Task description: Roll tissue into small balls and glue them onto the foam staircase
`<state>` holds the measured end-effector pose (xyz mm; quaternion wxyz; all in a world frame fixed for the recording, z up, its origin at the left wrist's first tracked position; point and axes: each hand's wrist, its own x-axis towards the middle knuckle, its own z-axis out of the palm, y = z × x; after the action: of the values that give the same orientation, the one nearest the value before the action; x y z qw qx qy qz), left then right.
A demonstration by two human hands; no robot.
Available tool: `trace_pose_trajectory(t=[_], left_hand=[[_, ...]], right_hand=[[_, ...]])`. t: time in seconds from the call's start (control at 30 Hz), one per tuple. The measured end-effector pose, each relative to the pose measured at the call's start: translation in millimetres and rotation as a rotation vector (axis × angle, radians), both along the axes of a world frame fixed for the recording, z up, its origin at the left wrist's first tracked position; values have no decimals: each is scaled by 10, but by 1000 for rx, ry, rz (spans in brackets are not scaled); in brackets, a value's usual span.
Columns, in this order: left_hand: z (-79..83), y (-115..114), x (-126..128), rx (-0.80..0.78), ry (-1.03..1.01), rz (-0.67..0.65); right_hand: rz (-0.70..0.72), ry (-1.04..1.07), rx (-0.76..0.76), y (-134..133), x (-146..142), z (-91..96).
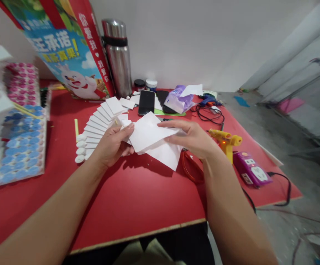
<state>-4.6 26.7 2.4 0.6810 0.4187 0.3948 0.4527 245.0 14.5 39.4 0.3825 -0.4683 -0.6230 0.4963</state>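
Note:
White paper sheets (pixel 146 132), at least two of them overlapping at angles, are held above the red table in front of me. My left hand (pixel 112 145) pinches their left corner between thumb and fingers. At the opposite side, my right hand (pixel 194 138) has its fingers on the right edge of the sheets, with its thumb partly hidden. Just behind my left hand, a fan of white cards (pixel 99 119) lies spread on the table. Small white round pieces (pixel 80 151) are lined up at the left of the fan, beside a pale yellow stick (pixel 76 129).
A yellow glue gun (pixel 227 140) and purple power socket (pixel 252 170) with cables stand right. Behind are phones (pixel 146 103), a purple tissue pack (pixel 179 101), a steel flask (pixel 118 59) and a printed bag (pixel 71 48). Blue and pink flower pieces (pixel 24 143) stand left on the red table (pixel 137 206).

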Motion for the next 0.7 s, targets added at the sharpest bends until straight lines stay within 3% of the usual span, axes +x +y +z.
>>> trace_pose_trajectory(t=[0.1,0.17,0.43,0.57,0.7], left_hand=[[-6,2,2,45,9,-73],[-6,-1,4,79,32,-127],[22,-22,0,136,41,-105],[-5,-16,-19,176,32,-150],[-31,-8,-24,177,-1,-114]], right_hand=[[-160,71,-60,22,-49,-84],[-189,109,-108,27,-55,-108],[-147,143,-253,20,19,-61],[-103,152,-256,8,5,-46],[-54,205,-256,1,-17,-27]])
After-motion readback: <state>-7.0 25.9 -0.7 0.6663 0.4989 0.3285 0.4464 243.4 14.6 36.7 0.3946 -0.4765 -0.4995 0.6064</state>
